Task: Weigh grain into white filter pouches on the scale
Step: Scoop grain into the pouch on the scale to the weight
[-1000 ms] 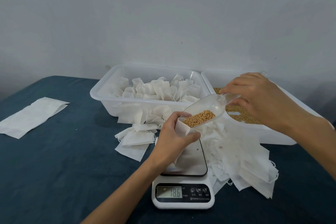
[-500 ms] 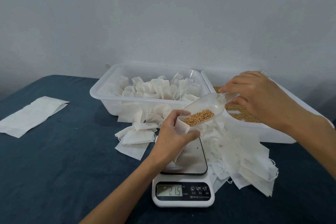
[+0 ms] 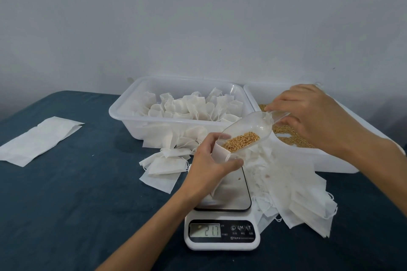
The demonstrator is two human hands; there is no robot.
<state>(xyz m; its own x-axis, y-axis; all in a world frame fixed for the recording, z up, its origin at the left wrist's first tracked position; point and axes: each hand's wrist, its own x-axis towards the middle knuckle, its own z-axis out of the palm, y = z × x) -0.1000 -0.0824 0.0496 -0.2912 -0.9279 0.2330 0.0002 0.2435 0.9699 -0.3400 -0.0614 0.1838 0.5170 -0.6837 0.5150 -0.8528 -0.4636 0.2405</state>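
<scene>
Gripping the pouch (image 3: 221, 154) upright over the scale (image 3: 222, 222), your left hand (image 3: 211, 166) curls round it — your right hand (image 3: 308, 116) pinches the clear scoop (image 3: 248, 131), its grain (image 3: 241, 140) at the pouch's mouth.

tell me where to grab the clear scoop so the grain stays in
Grip the narrow handle at the back of the clear scoop, coming from the right, as the right hand does. The open mouth tilts down-left toward the pouch, so that end must stay free.
</scene>
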